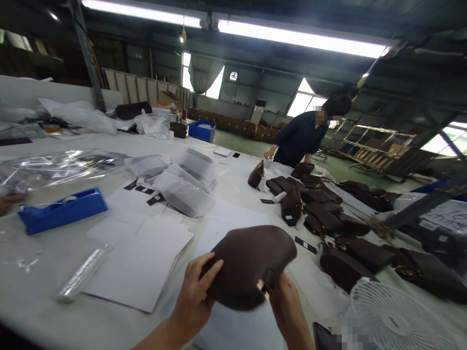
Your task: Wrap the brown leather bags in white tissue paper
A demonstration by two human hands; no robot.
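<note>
Held bag [251,257]: smooth, matt, leather-like; clasp [260,285], shiny metal. Left of bag: paper sheets [140,262], smooth, matt. Further left of bag: tape dispenser [63,213], smooth plastic, slight sheen; clear film [62,170], crinkled plastic, highly glossy. Beyond bag, to its left: pouches [184,192], translucent, milky, soft-sheened. Right of bag: fan guard [396,318], ribbed, probably plastic; lower part out of view.

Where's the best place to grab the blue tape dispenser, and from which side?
Probably the blocky right end of the blue tape dispenser, coming from above and the right, fingers across its long sides. The long body stands on the table, its tape roll shows midway, and another person's hand is by the left end.
</note>
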